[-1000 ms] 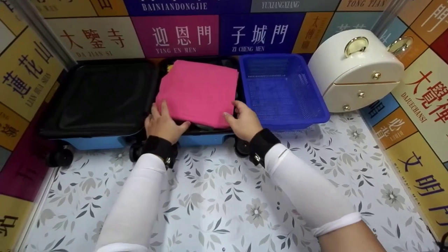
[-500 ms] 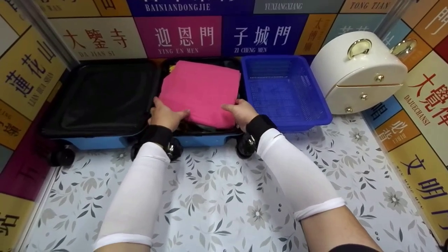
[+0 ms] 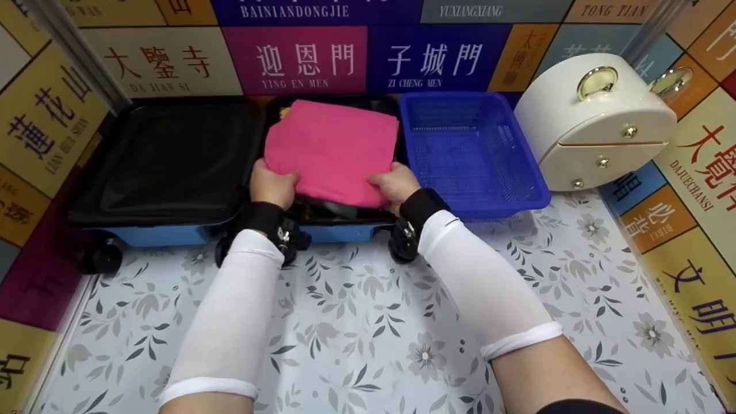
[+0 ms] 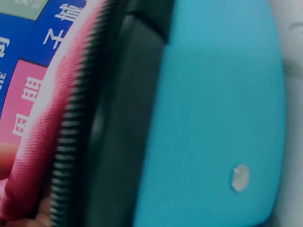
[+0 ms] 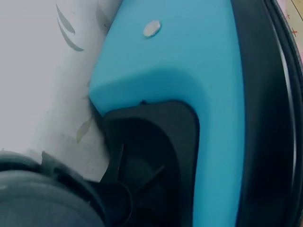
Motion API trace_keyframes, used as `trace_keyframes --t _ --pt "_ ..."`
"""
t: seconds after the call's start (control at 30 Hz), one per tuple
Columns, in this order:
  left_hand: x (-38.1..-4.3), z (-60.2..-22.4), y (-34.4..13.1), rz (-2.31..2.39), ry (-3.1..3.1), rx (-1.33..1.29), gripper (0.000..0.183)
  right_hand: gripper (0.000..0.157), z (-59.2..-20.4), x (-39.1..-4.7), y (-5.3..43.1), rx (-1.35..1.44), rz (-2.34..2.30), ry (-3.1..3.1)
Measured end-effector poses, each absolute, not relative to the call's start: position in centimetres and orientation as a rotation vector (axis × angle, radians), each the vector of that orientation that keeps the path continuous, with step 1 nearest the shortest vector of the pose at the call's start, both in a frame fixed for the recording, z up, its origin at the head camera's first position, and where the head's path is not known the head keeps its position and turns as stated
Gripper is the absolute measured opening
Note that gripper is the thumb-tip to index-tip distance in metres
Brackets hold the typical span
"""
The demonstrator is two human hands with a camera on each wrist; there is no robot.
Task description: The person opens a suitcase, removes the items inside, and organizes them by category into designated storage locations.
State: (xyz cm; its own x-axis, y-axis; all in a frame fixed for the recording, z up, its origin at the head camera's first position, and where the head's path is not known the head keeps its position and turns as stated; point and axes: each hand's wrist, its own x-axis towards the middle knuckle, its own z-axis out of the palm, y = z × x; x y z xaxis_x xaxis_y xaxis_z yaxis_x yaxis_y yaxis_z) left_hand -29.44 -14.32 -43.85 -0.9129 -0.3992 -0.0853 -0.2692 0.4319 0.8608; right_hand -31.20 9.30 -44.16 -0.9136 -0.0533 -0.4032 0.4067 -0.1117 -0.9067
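Note:
A folded pink cloth (image 3: 333, 149) lies over the contents of the suitcase's right half (image 3: 336, 233). My left hand (image 3: 272, 185) grips its front left corner, thumb on top and fingers underneath. At the front right corner, my right hand (image 3: 397, 185) pinches the cloth the same way. Darker items show beneath the front edge, mostly hidden. In the left wrist view, the pink cloth (image 4: 40, 137) rises just past the zipper edge (image 4: 68, 137), with fingers at lower left. The right wrist view shows the blue shell (image 5: 220, 118) and a black wheel (image 5: 47, 201); the hand is out of frame.
The suitcase's black-covered left half (image 3: 172, 155) lies beside the packed half. A blue plastic basket (image 3: 471, 198) stands to the right, then a white rounded case (image 3: 609, 126) with gold knobs. Patterned walls close off the back and sides; a floral cloth (image 3: 356, 345) covers the surface.
Both hands have gone from resting at the cloth's front sides to gripping its front corners. The front edge now sits slightly higher, showing more of what lies beneath.

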Motion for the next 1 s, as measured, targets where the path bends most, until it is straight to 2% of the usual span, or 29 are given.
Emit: trace_keyframes --t 0.23,0.4,0.63,0.9,1.0 --pt "-29.0 -42.9 -14.2 -1.717 -2.327 0.547 0.059 0.032 -42.7 -31.4 10.0 0.465 -2.193 1.799" --pt "-29.0 -43.3 -14.0 -1.811 -2.336 0.590 0.055 0.025 -42.8 -31.7 10.5 0.522 -2.148 1.759" --pt "-29.4 -43.4 -14.0 -1.555 -2.557 0.526 0.068 0.038 -44.2 -32.0 9.8 0.485 -2.080 1.787" --pt "-30.3 -43.2 -14.6 -1.517 -2.627 0.537 0.078 0.047 -44.4 -31.8 8.5 0.517 -2.062 1.949" --pt "-30.8 -43.0 -14.3 -1.503 -2.642 0.529 0.081 0.045 -44.3 -32.0 8.3 0.550 -2.045 1.982"
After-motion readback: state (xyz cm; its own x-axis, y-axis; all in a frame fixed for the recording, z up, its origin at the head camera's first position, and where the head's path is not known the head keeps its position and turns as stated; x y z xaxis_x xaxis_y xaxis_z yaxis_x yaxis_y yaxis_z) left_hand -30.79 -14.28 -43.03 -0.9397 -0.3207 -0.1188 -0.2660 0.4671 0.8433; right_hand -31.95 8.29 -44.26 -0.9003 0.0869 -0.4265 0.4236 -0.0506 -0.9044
